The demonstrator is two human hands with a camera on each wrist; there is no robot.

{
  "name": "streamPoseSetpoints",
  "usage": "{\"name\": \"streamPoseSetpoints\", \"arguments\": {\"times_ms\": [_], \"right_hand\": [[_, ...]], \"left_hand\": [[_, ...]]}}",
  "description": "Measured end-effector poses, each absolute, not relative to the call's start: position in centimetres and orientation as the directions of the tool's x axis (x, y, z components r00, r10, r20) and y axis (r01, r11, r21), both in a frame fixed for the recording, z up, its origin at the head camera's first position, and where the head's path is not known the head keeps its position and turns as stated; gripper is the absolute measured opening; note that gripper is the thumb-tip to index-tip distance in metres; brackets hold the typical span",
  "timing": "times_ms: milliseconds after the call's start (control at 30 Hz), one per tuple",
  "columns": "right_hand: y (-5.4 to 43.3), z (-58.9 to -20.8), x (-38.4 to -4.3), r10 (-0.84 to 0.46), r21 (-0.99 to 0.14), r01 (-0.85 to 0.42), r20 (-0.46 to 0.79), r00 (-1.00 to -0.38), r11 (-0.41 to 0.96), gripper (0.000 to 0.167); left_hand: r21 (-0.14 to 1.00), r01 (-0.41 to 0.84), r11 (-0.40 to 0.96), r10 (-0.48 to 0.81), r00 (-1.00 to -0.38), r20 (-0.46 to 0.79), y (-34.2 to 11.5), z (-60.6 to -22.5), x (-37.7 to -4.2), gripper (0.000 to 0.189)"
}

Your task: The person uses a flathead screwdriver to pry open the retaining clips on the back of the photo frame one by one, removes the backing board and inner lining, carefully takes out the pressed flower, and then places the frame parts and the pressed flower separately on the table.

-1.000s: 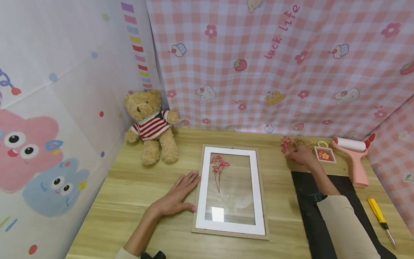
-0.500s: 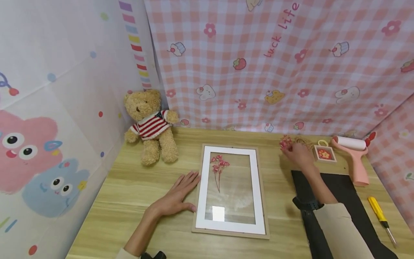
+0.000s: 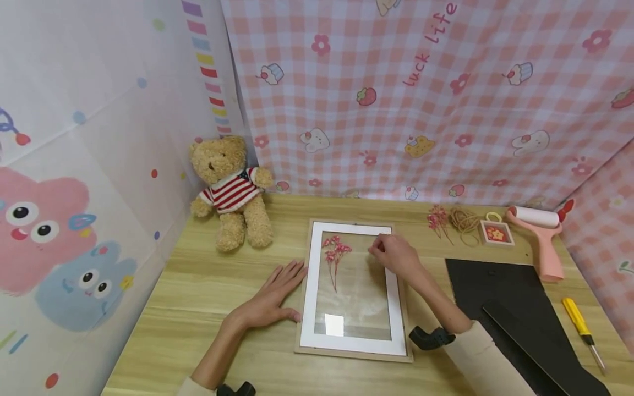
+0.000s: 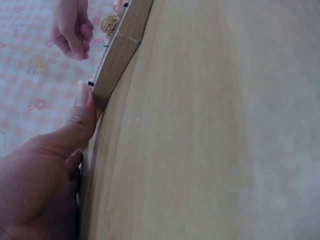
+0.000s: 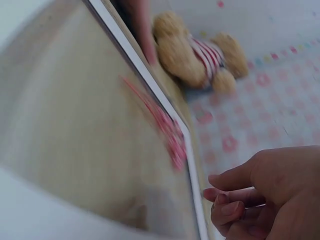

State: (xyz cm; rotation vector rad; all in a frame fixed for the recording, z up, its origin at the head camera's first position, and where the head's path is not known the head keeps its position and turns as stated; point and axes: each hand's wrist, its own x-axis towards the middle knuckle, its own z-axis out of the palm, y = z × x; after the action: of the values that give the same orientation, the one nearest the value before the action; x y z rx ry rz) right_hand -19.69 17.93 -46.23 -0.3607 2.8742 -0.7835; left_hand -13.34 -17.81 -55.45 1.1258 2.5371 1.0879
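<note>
A picture frame [image 3: 353,352] with a white mat [image 3: 310,286] and clear pane [image 3: 359,291] lies on the table. A sprig of small pink flowers [image 3: 337,253] rests on the pane's upper left. My left hand [image 3: 267,300] lies flat on the table, fingers straight, thumb and fingertips at the frame's left edge. In the left wrist view the thumb [image 4: 82,117] meets the wooden side. My right hand [image 3: 396,256] is over the frame's upper right, fingers loosely curled; the right wrist view shows nothing between thumb and fingertips. More pink flowers [image 3: 438,219] lie at the back right.
Beside those flowers are coiled twine [image 3: 464,220], a small framed charm [image 3: 497,232] and a pink lint roller [image 3: 547,247]. A black backing board [image 3: 470,280] with a stand leg and a yellow-handled screwdriver [image 3: 577,319] lie right. A teddy bear [image 3: 233,192] sits back left.
My right hand has left the pink flowers by the twine and moved left over the frame. Those flowers now lie uncovered on the table. My left hand has stayed put.
</note>
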Motion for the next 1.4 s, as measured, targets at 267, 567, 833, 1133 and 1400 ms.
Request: {"name": "streamPoseSetpoints", "arguments": {"times_ms": [267,567,833,1133,1400], "right_hand": [[12.1,-47.7,-16.4,-0.343,-0.502,-0.236,-0.133,-0.93,0.832,0.017],[9.9,-48.8,-16.1,-0.325,-0.494,-0.213,-0.152,-0.934,0.843,0.018],[11.1,-54.0,-19.3,-0.32,-0.407,-0.235,-0.155,-0.935,0.883,0.042],[12.5,-55.1,-20.8,-0.271,-0.436,-0.137,-0.263,-0.926,0.89,0.048],[13.9,-55.2,-20.5,-0.245,-0.504,-0.106,-0.217,-0.945,0.857,0.021]], "left_hand": [[0.674,0.569,0.471,0.691,-0.713,0.119,-17.8,-55.5,-13.4,0.11],[0.68,0.536,0.5,0.681,-0.729,0.074,-17.7,-55.3,-13.3,0.111],[0.672,0.552,0.494,0.684,-0.723,0.091,-17.7,-55.4,-13.4,0.113],[0.669,0.585,0.459,0.687,-0.711,0.15,-17.5,-54.9,-13.1,0.11],[0.7,0.541,0.466,0.683,-0.723,0.104,-17.4,-54.3,-12.9,0.109]]}}
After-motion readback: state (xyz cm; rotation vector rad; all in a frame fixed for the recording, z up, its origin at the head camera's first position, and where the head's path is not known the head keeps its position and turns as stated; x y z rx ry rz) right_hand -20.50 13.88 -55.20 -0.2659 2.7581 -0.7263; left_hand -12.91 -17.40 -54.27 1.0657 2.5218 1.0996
